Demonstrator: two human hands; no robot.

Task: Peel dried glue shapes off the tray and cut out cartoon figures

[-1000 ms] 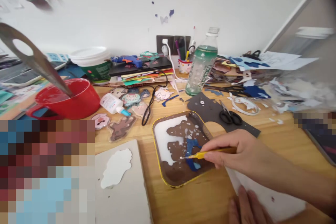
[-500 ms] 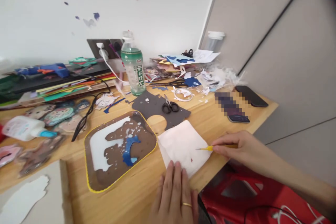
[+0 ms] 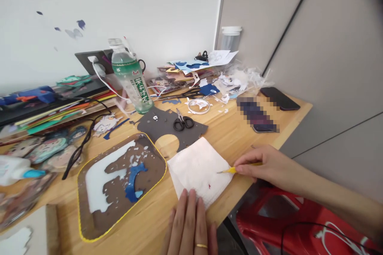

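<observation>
A square of white tissue lies on the wooden table, with a small dark red speck on it. My left hand rests flat on its near edge, fingers stretched out, a gold ring on one of them. At the tissue's right side, my right hand pinches a slim yellow tool with a pointed metal tip. The tip hovers over or touches the tissue; I cannot tell which. Left of the tissue sits a brown tray with a yellow rim, holding white and blue cut pieces.
Black-handled scissors lie on dark grey card behind the tissue. A green-labelled bottle stands farther back. Paper scraps fill the back right, near a phone. A glue bottle is at left, a red stool below the table edge.
My view has swung to the right, so everything appears farther left. Both hands keep nearly the same places at the tissue, and the pointed tool stays in my right hand.
</observation>
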